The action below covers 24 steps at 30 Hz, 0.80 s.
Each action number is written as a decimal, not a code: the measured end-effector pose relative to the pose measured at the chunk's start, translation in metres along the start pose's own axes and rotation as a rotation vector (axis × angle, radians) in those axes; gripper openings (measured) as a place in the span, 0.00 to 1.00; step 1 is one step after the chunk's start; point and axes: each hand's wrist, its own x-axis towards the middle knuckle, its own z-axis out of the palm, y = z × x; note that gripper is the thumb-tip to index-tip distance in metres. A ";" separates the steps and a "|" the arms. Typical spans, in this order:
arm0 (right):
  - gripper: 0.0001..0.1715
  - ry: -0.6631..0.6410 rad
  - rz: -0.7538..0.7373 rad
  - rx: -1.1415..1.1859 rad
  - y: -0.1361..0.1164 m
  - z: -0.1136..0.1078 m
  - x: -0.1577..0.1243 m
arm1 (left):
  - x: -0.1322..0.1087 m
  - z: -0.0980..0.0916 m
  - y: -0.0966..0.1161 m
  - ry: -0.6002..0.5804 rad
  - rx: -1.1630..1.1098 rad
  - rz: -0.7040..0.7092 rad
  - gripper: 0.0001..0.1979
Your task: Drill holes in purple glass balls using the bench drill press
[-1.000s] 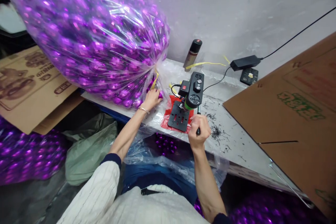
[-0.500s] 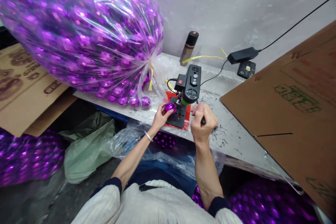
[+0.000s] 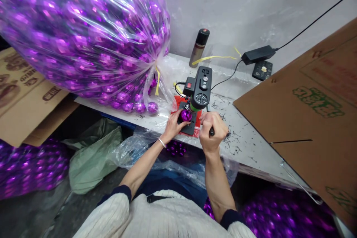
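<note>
A shiny purple ball (image 3: 186, 115) sits at the front of a small black machine (image 3: 202, 87), over its black base plate (image 3: 189, 129). My left hand (image 3: 175, 124) holds this ball between thumb and fingers from the left. On the machine's right side, my right hand (image 3: 213, 128) is wrapped round a black handle (image 3: 211, 131). Beneath the base plate lies a red sheet (image 3: 196, 132). Where the ball meets the machine is partly hidden under the machine's head.
A large clear bag (image 3: 106, 44) of purple balls fills the left. A spray can (image 3: 199, 48) and black power adapter (image 3: 258, 55) are behind the machine. Cardboard (image 3: 315, 119) stands at right. Black bits litter the white table (image 3: 251, 148); loose balls lie beside the bag.
My left hand has moved right with the purple ball, bringing it closer under the machine's head. My right hand has shifted slightly left, still round the handle.
</note>
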 end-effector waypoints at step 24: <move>0.12 0.049 -0.153 -0.014 0.020 0.016 -0.042 | -0.001 0.003 -0.001 -0.091 -0.121 0.059 0.30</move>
